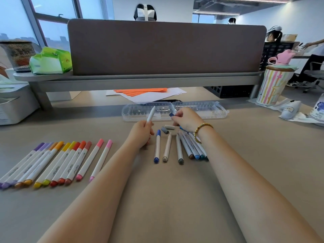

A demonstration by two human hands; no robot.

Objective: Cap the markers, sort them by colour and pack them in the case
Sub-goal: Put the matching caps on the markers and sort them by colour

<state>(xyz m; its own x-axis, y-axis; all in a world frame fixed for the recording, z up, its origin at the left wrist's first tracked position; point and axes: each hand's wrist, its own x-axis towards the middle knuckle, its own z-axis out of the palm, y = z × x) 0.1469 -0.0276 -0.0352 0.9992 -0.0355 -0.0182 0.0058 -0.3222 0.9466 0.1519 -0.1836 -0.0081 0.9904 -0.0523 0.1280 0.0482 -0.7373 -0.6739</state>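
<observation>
Head view: our left hand point(142, 131) grips uncapped white marker point(151, 114), tip up. Right hand point(185, 120) pinches blue cap point(171, 114) just beside tip. Left of fingers, capped warm-colour row point(57, 162) sorted; below them, cool markers point(182, 146) mostly uncapped; beyond, open case point(201, 109) unpacked.

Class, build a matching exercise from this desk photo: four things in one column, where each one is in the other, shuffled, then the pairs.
1. blue cap
2. uncapped marker
3. clear case
4. pink marker

A. held in the left hand
B. open, behind both hands
C. pinched by the right hand
D. right end of the capped row

Pairs: 1-C, 2-A, 3-B, 4-D
</observation>
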